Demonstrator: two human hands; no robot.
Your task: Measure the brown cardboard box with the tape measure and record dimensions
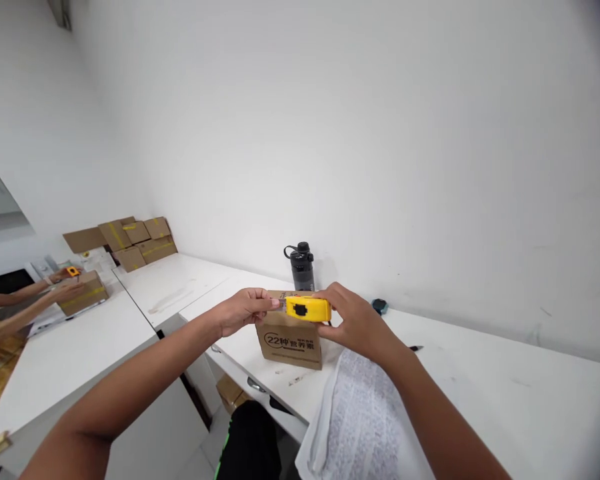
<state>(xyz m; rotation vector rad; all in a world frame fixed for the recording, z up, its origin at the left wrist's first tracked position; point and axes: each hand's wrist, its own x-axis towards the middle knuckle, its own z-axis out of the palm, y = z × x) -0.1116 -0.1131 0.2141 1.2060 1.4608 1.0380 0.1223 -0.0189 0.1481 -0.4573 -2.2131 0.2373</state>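
Observation:
A yellow tape measure (314, 309) is gripped at its right end by my right hand (353, 323). My left hand (245, 311) pinches the end of its blade, with a short stretch showing between the fingers and the case. Just behind and below both hands, a cardboard box (290, 343) with printed characters stands upright on the white table (460, 373). The tape measure hides part of the box's upper area. I cannot tell whether the tape touches the box.
Behind the box stands a black bottle (303, 267). Printed sheets (365, 413) overhang the table's front edge. A small dark-blue object (379, 305) and a pen (417, 348) lie to the right. At far left, a co-worker's hands (67, 291) hold another tape measure by a box (84, 293); stacked boxes (157, 250) stand behind.

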